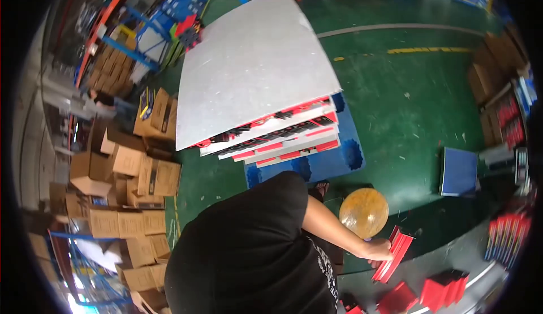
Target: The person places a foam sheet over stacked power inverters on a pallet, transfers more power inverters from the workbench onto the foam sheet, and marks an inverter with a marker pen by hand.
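My left hand [380, 250], at the end of a bare forearm in a black short sleeve, is closed on a long red metal profile [393, 256] with raised ridges. The piece slants from upper right to lower left beside the bench. A small patch of skin shows just below my left hand; I cannot make out whether it belongs to my right hand. A round stool [364, 213] with a worn yellowish seat stands close to my forearm. Several red parts [397, 298] lie on the grey bench [362, 288] near the red profile.
A tall stack of red and black parts under a white sheet [254, 65] stands on a blue pallet [353, 150]. Cardboard boxes [133, 223] crowd the left. At the right are a blue panel [459, 171] and a rack of red pieces [507, 237].
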A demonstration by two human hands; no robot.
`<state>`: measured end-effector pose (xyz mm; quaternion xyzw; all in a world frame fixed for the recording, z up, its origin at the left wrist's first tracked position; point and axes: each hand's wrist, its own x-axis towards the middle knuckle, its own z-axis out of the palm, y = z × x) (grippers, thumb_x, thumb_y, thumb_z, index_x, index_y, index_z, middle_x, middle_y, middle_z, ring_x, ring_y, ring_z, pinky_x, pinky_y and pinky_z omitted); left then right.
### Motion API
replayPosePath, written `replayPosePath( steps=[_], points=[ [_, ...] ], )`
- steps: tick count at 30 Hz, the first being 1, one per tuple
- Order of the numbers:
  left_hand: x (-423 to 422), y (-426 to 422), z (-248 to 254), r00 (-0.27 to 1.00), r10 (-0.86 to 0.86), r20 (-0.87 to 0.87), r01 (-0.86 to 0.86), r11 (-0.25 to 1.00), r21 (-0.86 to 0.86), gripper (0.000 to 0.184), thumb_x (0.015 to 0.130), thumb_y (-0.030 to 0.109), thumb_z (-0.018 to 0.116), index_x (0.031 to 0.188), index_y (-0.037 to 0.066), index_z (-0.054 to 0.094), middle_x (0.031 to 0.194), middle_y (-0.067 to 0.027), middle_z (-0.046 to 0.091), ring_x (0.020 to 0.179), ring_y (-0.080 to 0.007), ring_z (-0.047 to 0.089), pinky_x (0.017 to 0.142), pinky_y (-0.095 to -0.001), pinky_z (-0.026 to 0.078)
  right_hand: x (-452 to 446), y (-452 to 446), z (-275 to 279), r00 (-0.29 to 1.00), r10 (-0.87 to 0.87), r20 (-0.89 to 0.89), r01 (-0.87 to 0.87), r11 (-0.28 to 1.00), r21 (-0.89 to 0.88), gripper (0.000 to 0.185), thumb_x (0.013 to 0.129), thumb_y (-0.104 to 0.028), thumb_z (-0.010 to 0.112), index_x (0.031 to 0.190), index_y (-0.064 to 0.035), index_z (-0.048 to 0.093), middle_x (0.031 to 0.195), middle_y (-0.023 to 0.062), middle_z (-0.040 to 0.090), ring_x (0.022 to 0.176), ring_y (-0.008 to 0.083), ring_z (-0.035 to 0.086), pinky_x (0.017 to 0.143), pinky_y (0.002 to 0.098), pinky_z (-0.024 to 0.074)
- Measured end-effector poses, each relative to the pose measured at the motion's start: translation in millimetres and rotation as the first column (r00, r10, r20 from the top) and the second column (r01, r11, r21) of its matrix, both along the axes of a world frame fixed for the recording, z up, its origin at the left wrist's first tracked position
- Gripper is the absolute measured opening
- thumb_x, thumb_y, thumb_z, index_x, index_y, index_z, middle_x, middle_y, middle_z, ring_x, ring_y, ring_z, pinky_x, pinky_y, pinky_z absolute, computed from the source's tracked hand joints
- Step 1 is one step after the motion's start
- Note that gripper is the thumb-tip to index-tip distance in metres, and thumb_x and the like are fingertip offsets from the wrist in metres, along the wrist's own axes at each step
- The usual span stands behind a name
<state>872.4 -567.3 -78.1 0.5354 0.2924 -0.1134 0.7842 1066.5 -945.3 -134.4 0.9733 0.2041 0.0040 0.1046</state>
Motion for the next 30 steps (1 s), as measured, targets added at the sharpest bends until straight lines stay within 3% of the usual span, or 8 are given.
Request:
replayPosePath(
  steps=[9, 12, 13, 16, 20, 21, 26, 30],
  points=[
    [-156, 195, 56, 1.000, -0.002, 0.024, -0.009, 0.878, 0.479, 0.029, 0.079, 0.028, 0.060, 0.078, 0.001, 0.070, 0.068, -0.0183, 0.067, 0.066, -0.0282, 0.068, 0.064, -0.0400, 0.053, -18, 84, 7, 0.952, -0.273, -0.137, 0.238, 0.944, -0.229, 0.034, 0.086, -0.023, 0.064, 0.113, -0.0032, 0.072, 0.098, 0.0219, 0.073, 0.088, 0.0383, 0.072, 0.077, 0.0526, 0.0572],
    [-206, 232, 102, 0.989, 0.146, 0.038, -0.148, 0.891, 0.429, 0.029, 0.084, 0.022, 0.059, 0.105, 0.007, 0.073, 0.086, -0.0153, 0.073, 0.078, -0.0252, 0.071, 0.072, -0.0384, 0.054, -1, 76, 11, 0.918, -0.376, -0.127, 0.327, 0.897, -0.296, 0.033, 0.087, -0.021, 0.061, 0.110, -0.0007, 0.072, 0.101, 0.0228, 0.073, 0.092, 0.0394, 0.072, 0.079, 0.0522, 0.0572],
    [-219, 237, 117, 0.942, 0.304, 0.138, -0.330, 0.915, 0.234, 0.027, 0.081, 0.023, 0.059, 0.094, 0.003, 0.073, 0.071, -0.0084, 0.068, 0.065, -0.0162, 0.065, 0.060, -0.0343, 0.049, 2, 71, 12, 0.902, -0.415, -0.121, 0.363, 0.879, -0.308, 0.033, 0.087, -0.021, 0.059, 0.109, 0.0001, 0.072, 0.103, 0.0231, 0.073, 0.093, 0.0398, 0.072, 0.080, 0.0521, 0.0572],
    [-233, 247, 107, 0.766, 0.490, 0.417, -0.599, 0.779, 0.186, 0.029, 0.086, 0.006, 0.052, 0.108, 0.002, 0.071, 0.085, -0.0020, 0.071, 0.080, -0.0089, 0.065, 0.072, -0.0295, 0.051, 4, 62, 4, 0.863, -0.491, -0.119, 0.450, 0.855, -0.259, 0.030, 0.083, -0.020, 0.054, 0.096, -0.0028, 0.075, 0.098, 0.0222, 0.074, 0.091, 0.0416, 0.072, 0.078, 0.0530, 0.0584],
    [-256, 276, 134, 0.738, 0.476, 0.477, -0.608, 0.776, 0.166, 0.034, 0.085, -0.003, 0.047, 0.110, -0.003, 0.069, 0.096, -0.0011, 0.071, 0.081, -0.0067, 0.060, 0.072, -0.0250, 0.047, -28, 89, 23, 0.916, -0.365, -0.164, 0.333, 0.923, -0.193, 0.039, 0.080, -0.020, 0.054, 0.111, -0.0096, 0.073, 0.101, 0.0208, 0.073, 0.092, 0.0432, 0.071, 0.077, 0.0548, 0.0557],
    [-268, 288, 152, 0.808, 0.462, 0.364, -0.539, 0.830, 0.143, 0.034, 0.084, -0.004, 0.048, 0.110, -0.003, 0.069, 0.099, -0.0021, 0.071, 0.084, -0.0078, 0.060, 0.074, -0.0258, 0.047, -27, 84, 15, 0.925, -0.351, -0.147, 0.323, 0.928, -0.186, 0.040, 0.079, -0.019, 0.054, 0.113, -0.0091, 0.073, 0.102, 0.0210, 0.073, 0.095, 0.0429, 0.070, 0.082, 0.0541, 0.0549],
    [-298, 327, 188, 0.628, 0.615, 0.478, -0.669, 0.740, -0.073, 0.045, 0.075, -0.003, 0.050, 0.118, -0.009, 0.065, 0.112, -0.0136, 0.071, 0.102, -0.0211, 0.068, 0.089, -0.0328, 0.053, -34, 131, 22, 0.889, -0.373, -0.264, 0.405, 0.911, 0.079, 0.034, 0.076, -0.017, 0.056, 0.100, -0.0039, 0.075, 0.096, 0.0238, 0.072, 0.091, 0.0426, 0.070, 0.084, 0.0512, 0.0524],
    [-272, 361, 226, 0.539, 0.649, 0.538, -0.793, 0.606, 0.064, 0.050, 0.074, 0.009, 0.051, 0.117, -0.013, 0.062, 0.106, -0.0190, 0.072, 0.094, -0.0282, 0.071, 0.085, -0.0359, 0.056, -14, 186, 12, 0.873, -0.270, -0.407, 0.405, 0.865, 0.296, 0.030, 0.075, -0.019, 0.064, 0.096, -0.0001, 0.074, 0.083, 0.0225, 0.071, 0.076, 0.0372, 0.068, 0.074, 0.0470, 0.0519]
  ],
)
